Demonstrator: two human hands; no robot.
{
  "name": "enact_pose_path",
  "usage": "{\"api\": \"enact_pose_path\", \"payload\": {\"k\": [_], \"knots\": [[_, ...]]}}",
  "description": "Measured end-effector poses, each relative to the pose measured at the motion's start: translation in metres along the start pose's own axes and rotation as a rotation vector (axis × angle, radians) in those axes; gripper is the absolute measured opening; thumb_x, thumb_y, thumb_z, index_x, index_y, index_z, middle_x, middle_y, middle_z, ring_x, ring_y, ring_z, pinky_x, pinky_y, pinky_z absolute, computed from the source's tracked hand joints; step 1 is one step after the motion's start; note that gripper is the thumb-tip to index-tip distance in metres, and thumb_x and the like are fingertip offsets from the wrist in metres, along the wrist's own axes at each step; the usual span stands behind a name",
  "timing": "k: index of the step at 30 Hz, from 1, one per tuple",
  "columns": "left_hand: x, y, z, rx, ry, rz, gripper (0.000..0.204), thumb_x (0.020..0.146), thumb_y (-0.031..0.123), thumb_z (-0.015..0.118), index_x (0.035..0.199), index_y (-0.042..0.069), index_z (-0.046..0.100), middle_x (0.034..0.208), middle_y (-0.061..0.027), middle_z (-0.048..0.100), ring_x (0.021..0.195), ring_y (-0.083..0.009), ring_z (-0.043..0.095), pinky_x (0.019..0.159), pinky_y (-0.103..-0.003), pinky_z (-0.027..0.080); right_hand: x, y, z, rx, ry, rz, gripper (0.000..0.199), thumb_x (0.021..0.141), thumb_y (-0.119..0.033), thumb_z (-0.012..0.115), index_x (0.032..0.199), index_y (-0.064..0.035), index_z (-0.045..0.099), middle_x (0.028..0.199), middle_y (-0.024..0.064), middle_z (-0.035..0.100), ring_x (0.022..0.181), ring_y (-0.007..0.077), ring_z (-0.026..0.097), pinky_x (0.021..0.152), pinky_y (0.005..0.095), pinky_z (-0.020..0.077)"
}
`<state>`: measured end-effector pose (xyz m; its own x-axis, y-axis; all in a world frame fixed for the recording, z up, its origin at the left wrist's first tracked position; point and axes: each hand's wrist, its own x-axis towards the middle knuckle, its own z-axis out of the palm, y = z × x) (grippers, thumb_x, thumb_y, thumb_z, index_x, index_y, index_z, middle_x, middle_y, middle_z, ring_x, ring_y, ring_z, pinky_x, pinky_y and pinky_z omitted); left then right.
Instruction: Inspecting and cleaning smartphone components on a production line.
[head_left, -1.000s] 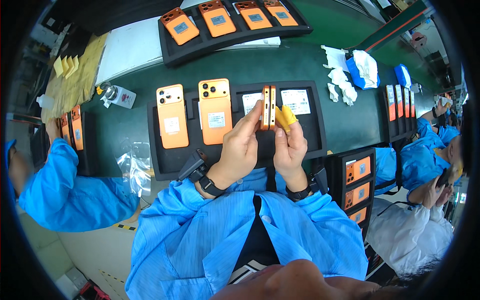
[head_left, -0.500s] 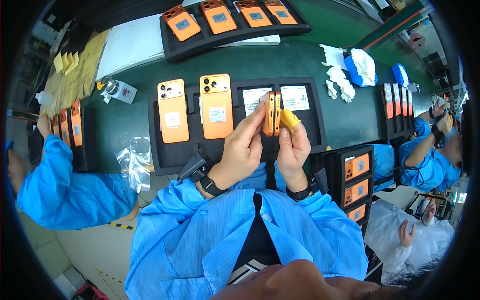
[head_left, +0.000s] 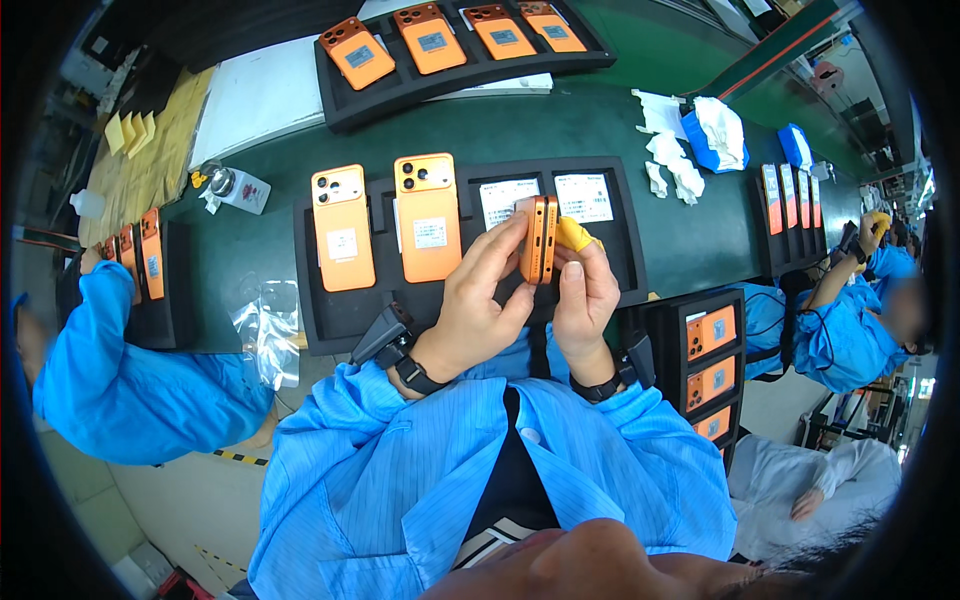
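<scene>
Two orange smartphones, a left one (head_left: 533,245) and a right one (head_left: 551,243), stand side by side on edge above the black foam tray (head_left: 630,215). Their port ends face me. My left hand (head_left: 478,315) is closed on the left phone, fingers along its outer side. Closed on the right phone is my right hand (head_left: 588,300), with a yellow covering (head_left: 577,235) at its fingertips. In the tray's left half lie an orange phone (head_left: 342,220) and another orange phone (head_left: 428,215), cameras up, each with a white label. Behind my hands, white printed labels (head_left: 585,196) lie in the tray's right slots.
A second black tray (head_left: 350,108) with several orange phones stands at the back. White wipes fill a blue box (head_left: 715,140) at the back right. A bottle (head_left: 240,190) and a clear plastic bag (head_left: 270,330) lie left. Co-workers in blue sit on both sides; stacked trays (head_left: 665,350) stand right.
Both phones stay in my hands, turned slightly and moved a little lower. The view has shifted a bit. At right, a co-worker's arm has moved and a person in white has lowered a hand.
</scene>
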<state>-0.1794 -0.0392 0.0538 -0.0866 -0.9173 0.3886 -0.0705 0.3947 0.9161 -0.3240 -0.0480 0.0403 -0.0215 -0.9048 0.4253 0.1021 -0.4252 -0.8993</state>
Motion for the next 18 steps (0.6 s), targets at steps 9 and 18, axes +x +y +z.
{"api": "enact_pose_path", "payload": {"k": [9, 18], "knots": [[0.024, 0.016, -0.020, 0.243, -0.195, 0.035, 0.088, 0.073, 0.000, 0.074, 0.152, 0.003, 0.035, 0.119, -0.0195, 0.051, 0.105, -0.0365, 0.059, 0.087, -0.042, 0.050, -0.001, -0.008, 0.006, -0.294, 0.002, -0.060, 0.069, 0.085, -0.038, 0.076, 0.129, 0.0102, 0.054, 0.113, 0.0200, 0.061, 0.105, 0.0281, 0.059, 0.091, 0.0363, 0.0466], [0.016, 0.011, -0.016, 0.315, -0.248, 0.138, 0.080, 0.067, 0.001, 0.079, 0.139, 0.005, 0.045, 0.143, -0.0204, 0.048, 0.126, -0.0417, 0.050, 0.103, -0.046, 0.045, -0.007, -0.020, 0.003, -0.130, -0.080, 0.154, 0.062, 0.083, -0.020, 0.079, 0.128, 0.0045, 0.045, 0.123, 0.0142, 0.049, 0.118, 0.0255, 0.056, 0.102, 0.0435, 0.0497]]}}
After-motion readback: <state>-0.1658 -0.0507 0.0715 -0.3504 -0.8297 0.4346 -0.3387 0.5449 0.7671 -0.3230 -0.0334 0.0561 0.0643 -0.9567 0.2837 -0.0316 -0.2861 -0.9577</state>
